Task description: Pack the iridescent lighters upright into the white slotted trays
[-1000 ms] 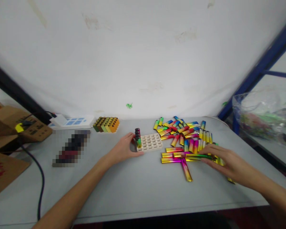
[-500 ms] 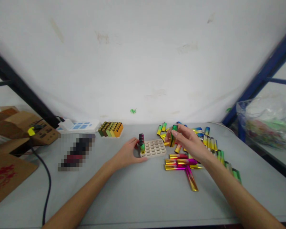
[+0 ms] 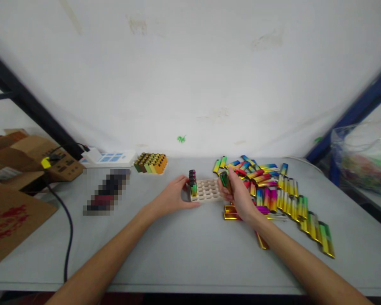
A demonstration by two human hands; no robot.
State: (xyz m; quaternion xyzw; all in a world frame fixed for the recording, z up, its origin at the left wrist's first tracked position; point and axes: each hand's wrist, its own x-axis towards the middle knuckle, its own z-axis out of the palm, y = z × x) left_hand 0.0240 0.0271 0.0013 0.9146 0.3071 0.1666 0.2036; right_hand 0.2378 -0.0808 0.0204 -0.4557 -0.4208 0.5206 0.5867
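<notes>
My left hand (image 3: 173,195) steadies the left end of a white tray (image 3: 206,195) with rows of oval holes, its thumb along the front corner and its fingers behind. A row of shiny lighters (image 3: 193,183) stands upright in the leftmost holes; the front one is green and gold, those behind have dark red tops. My right hand (image 3: 238,190) is closed around a green-and-gold lighter (image 3: 225,178), tilted above the tray's right end. Next to it, many loose metallic lighters (image 3: 266,173) lie in a heap.
Another tray of upright yellow-and-gold lighters (image 3: 150,163) stands near the wall. A white power strip (image 3: 116,158), a blurred dark item (image 3: 106,192), cardboard boxes (image 3: 15,212) and a black cable (image 3: 70,237) are at the left. A clear plastic bag (image 3: 365,156) is at the right.
My right hand has turned and come slightly left and down with the lighter, closer to the tray's right end. My left hand keeps its place at the tray. The camera view has shifted slightly.
</notes>
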